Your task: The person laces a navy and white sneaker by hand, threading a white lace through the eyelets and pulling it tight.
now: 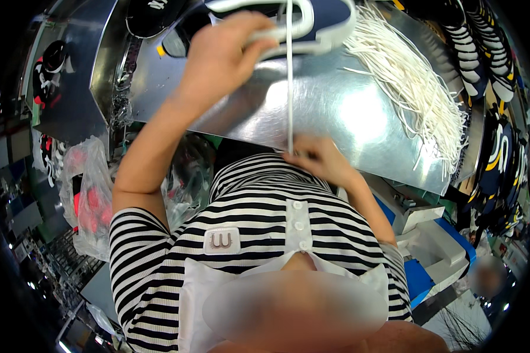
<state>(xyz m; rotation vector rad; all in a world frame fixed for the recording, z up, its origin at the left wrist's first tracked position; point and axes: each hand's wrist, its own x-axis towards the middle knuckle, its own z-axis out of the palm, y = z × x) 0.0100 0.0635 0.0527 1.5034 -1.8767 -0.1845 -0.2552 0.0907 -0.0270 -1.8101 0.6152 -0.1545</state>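
Observation:
A navy and white shoe [331, 17] lies at the far edge of the view, partly cut off by it. My left hand [221, 56] is closed on the near side of this shoe, fingers and thumb at its white edging. From the shoe a white shoelace [290, 94] runs straight and taut toward my body. Its near end is pinched in my right hand [324, 160], just past the near edge of the metal table. Some fingers of the right hand are blurred.
White laces [412, 88] lie in a big heap on the metal table [241, 117], to the right. Rows of shoes [494, 70] stand beyond it. A black shoe [153, 15] is at far left. Clear plastic bags [88, 194] hang left; a blue and white machine [436, 247] stands right.

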